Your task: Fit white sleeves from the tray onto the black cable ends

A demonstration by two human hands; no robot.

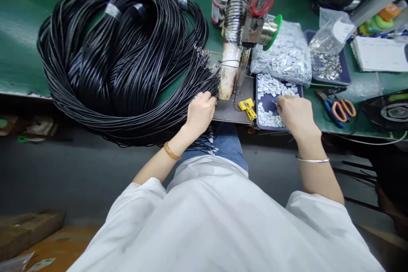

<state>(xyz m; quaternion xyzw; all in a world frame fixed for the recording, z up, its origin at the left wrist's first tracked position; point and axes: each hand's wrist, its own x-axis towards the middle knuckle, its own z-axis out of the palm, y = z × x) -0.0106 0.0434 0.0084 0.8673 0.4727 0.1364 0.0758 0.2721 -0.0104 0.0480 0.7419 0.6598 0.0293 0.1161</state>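
Observation:
My left hand (200, 114) is closed at the right end of a big coil of black cables (127, 59), beside their fanned-out stripped ends (207, 63). What its fingers pinch is hidden. My right hand (296, 114) is closed over a shallow dark blue tray (257, 114) of small white plastic pieces (267, 87). A thin pale tip shows by its fingers, too small to name. Between the hands, a yellow clip-like piece (247, 108) lies on the dark board (228, 114). Small white pieces on cable ends (212, 140) hang over my lap.
A ribbed hose with a stained white nozzle (230, 68) comes down between my hands, beside a solder spool (270, 32). Behind the tray lie a bag of white pieces (283, 51) and a bin of metal parts (328, 66). Pliers (333, 108) lie at the right.

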